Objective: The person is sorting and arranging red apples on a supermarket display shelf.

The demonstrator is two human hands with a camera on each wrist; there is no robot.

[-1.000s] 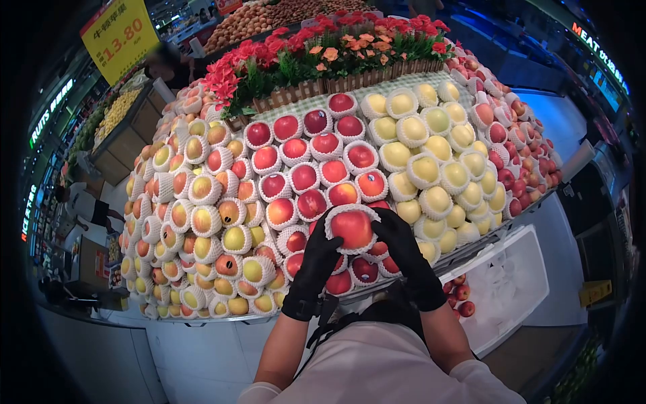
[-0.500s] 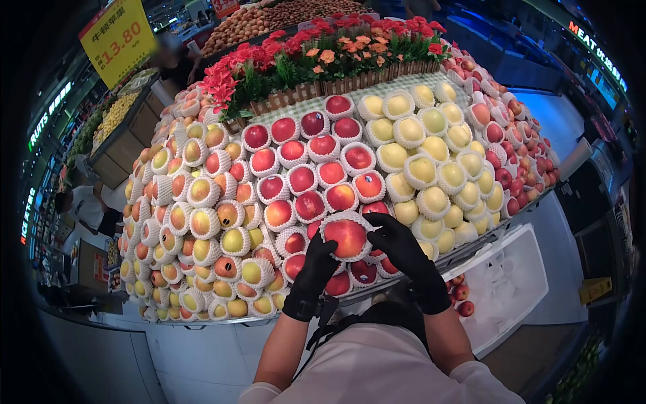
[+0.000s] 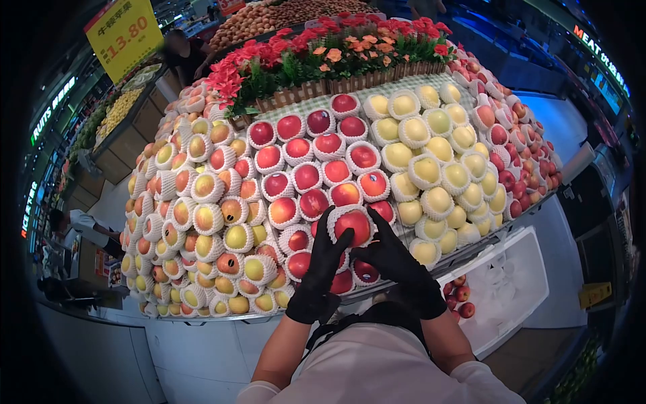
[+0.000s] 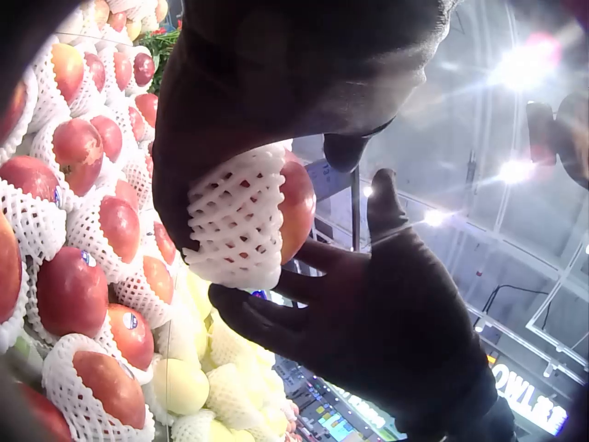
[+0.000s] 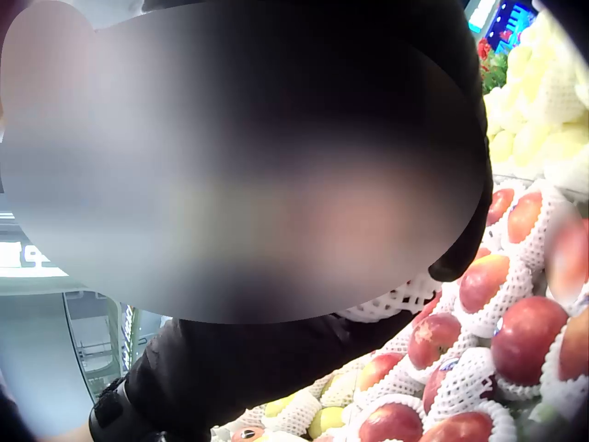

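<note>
My left hand (image 3: 321, 262), in a black glove, grips a large red apple (image 3: 354, 227) in a white foam net, its thumb across the near side of the fruit. In the left wrist view, the foam net (image 4: 239, 226) wraps the apple's side, and the left hand (image 4: 276, 83) curls over it from above. My right hand (image 3: 398, 259), gloved too, is beside the apple with fingers spread and fairly straight. Its fingertips (image 4: 235, 299) are right at the net's lower edge. A large blur covers most of the right wrist view; a bit of foam net (image 5: 391, 302) shows below it.
Rows of netted red apples (image 3: 314, 202) lie under and beyond the hands. Yellow-green fruit (image 3: 439, 175) is piled right, mixed red-yellow fruit (image 3: 205, 188) left. Flowers (image 3: 323, 57) line the back. A white bin (image 3: 511, 283) with loose red apples (image 3: 462, 293) stands at lower right.
The apple came slightly nearer the body, then moved forward again in the left hand. The right hand's fingers have loosened and spread beside it, the thumb now lower.
</note>
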